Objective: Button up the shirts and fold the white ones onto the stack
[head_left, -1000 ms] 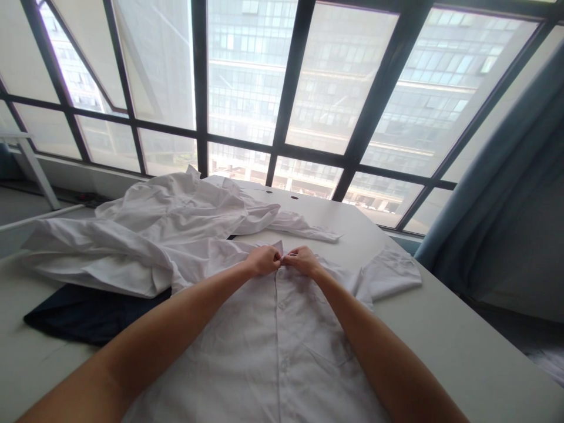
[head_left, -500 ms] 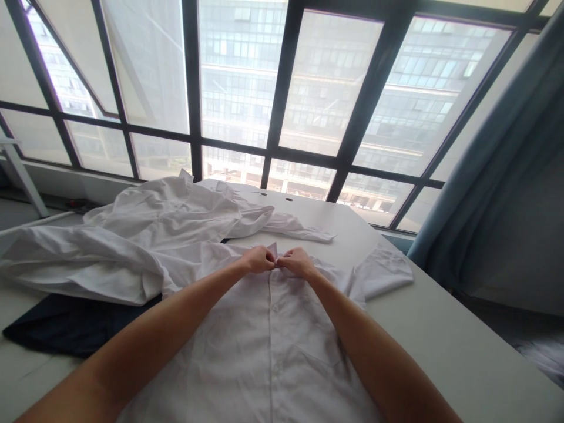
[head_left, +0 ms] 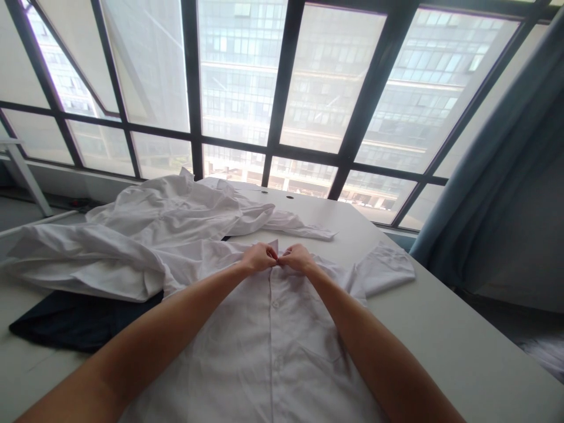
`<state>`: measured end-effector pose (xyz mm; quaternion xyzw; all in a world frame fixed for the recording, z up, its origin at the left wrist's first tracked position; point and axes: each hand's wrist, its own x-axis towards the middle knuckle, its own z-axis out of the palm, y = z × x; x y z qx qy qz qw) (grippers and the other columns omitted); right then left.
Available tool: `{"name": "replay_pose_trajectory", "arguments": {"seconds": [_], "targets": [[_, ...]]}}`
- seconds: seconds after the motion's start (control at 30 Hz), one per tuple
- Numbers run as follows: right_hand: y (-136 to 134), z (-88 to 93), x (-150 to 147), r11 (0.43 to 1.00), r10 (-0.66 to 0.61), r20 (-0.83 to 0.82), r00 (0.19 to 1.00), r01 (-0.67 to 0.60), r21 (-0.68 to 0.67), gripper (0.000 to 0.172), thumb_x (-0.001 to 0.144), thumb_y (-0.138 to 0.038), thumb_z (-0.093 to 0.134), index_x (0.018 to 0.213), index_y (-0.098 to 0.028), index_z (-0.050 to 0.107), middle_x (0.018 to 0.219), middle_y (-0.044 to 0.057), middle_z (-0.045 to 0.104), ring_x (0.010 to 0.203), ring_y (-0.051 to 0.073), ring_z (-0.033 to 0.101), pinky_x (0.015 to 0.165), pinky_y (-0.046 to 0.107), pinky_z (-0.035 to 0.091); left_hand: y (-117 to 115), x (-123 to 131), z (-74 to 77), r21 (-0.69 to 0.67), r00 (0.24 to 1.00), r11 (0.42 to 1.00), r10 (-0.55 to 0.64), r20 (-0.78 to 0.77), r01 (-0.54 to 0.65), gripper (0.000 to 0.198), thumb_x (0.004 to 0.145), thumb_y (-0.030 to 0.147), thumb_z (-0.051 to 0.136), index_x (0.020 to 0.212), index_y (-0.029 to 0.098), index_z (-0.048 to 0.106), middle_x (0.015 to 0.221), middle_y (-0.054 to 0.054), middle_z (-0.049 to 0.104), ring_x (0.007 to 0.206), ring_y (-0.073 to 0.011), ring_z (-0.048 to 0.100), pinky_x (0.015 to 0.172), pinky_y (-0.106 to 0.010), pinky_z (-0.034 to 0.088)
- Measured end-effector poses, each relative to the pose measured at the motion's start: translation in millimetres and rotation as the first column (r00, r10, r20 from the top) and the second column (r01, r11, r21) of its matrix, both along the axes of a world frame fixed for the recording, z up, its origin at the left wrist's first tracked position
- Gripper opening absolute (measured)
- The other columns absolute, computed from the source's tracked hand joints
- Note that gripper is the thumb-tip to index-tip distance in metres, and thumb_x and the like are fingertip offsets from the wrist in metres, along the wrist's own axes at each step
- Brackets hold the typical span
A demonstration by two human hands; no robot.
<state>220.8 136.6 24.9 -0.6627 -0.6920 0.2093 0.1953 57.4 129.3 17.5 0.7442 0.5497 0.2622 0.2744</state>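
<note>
A white button-front shirt point(head_left: 238, 341) lies spread on the white table, its front placket running down the middle toward me. At its collar end, my left hand point(head_left: 261, 257) pinches the fabric near the top of the placket. My right hand point(head_left: 297, 258) pinches the same spot from the other side, and the fingertips of both hands meet there. Whatever small part sits between the fingers is hidden. The collar point sticks up just behind the hands. One short sleeve point(head_left: 383, 267) reaches out to the right.
More white garments point(head_left: 171, 211) lie crumpled at the left and back of the table point(head_left: 449, 346). Dark navy cloth point(head_left: 83, 320) shows beneath them. Behind the table are large black-framed windows, with a blue-grey curtain point(head_left: 489, 170) on the right.
Both hands stay at the collar with only slight finger movement. The view has shifted very little.
</note>
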Motion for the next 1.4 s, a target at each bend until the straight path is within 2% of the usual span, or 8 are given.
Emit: {"name": "replay_pose_trajectory", "arguments": {"seconds": [0.13,0.4,0.63,0.87,1.0,1.17,1.3,1.4], "targets": [[4,-4.4,4,0.998,0.058,-0.018,0.998,-0.058,-0.001,0.028,0.063,-0.039,0.074,0.056,-0.015,0.06,0.047,-0.004,0.046,0.05,0.009,0.044,0.045,0.022,0.025,-7,-1,6.3,0.084,0.991,0.995,-0.051,-0.121,0.061,0.022,0.073,0.021,0.068,0.09,0.022,0.081,0.079,-0.002,0.076,0.074,-0.0163,0.066,0.059,-0.022,0.039],[7,-8.9,15,0.97,0.231,-0.18,0.956,-0.241,-0.037,0.013,0.066,-0.027,0.064,0.063,-0.015,0.061,0.047,-0.006,0.045,0.045,0.007,0.038,0.044,0.02,0.025,-16,2,11.6,0.171,0.922,0.979,-0.038,-0.386,0.112,0.023,0.081,0.036,0.061,0.082,0.023,0.08,0.084,-0.006,0.076,0.078,-0.0222,0.068,0.062,-0.025,0.041],[1,-1.9,18,0.929,0.343,-0.226,0.912,-0.365,-0.064,0.019,0.066,-0.029,0.064,0.076,-0.013,0.07,0.054,-0.004,0.053,0.05,0.007,0.043,0.048,0.02,0.031,-15,2,7.3,0.236,0.906,0.954,-0.073,-0.417,0.185,0.02,0.085,0.034,0.06,0.088,0.021,0.075,0.097,-0.008,0.073,0.083,-0.0227,0.067,0.068,-0.026,0.045],[1,-0.7,14,0.923,0.376,-0.096,0.922,-0.382,-0.048,0.013,0.065,-0.026,0.062,0.06,-0.014,0.065,0.054,-0.003,0.054,0.052,0.009,0.044,0.048,0.021,0.029,-16,1,-2.6,0.376,0.91,0.893,-0.081,-0.406,0.247,0.016,0.088,0.027,0.06,0.093,0.016,0.07,0.104,-0.012,0.068,0.099,-0.0259,0.064,0.079,-0.029,0.048],[3,-2.7,15,0.926,0.378,-0.128,0.917,-0.377,0.033,0.019,0.07,-0.031,0.06,0.062,-0.014,0.064,0.053,-0.002,0.054,0.051,0.009,0.043,0.048,0.021,0.029,-12,2,-7.5,0.422,0.95,0.887,-0.051,-0.31,0.185,0.014,0.087,0.021,0.059,0.094,0.015,0.069,0.101,-0.012,0.07,0.099,-0.0248,0.064,0.081,-0.029,0.049],[5,-7.5,15,0.941,0.338,-0.231,0.912,-0.321,0.109,0.02,0.068,-0.034,0.063,0.061,-0.016,0.059,0.054,-0.004,0.053,0.052,0.008,0.042,0.05,0.021,0.03,-1,-1,-16.7,0.381,0.997,0.921,-0.083,-0.003,0.078,0.012,0.08,0.024,0.063,0.083,0.016,0.071,0.078,-0.004,0.071,0.072,-0.0171,0.064,0.067,-0.025,0.046],[6,-9.0,15,0.953,0.301,-0.295,0.907,-0.292,0.075,0.024,0.071,-0.038,0.063,0.06,-0.017,0.057,0.05,-0.005,0.05,0.049,0.008,0.041,0.048,0.022,0.029,2,-3,-18.7,0.359,0.976,0.933,-0.107,0.192,0.031,0.014,0.076,0.027,0.067,0.076,0.014,0.07,0.069,-0.002,0.069,0.062,-0.0132,0.059,0.059,-0.022,0.042],[6,-6.5,17,0.953,0.289,-0.326,0.9,-0.304,0.005,0.026,0.072,-0.038,0.062,0.058,-0.017,0.057,0.046,-0.005,0.047,0.046,0.008,0.039,0.046,0.022,0.027,0,-2,-16.7,0.376,0.968,0.927,-0.105,0.23,0.011,0.009,0.073,0.023,0.068,0.073,0.014,0.068,0.064,0.0,0.065,0.058,-0.0111,0.055,0.056,-0.02,0.04]]}}
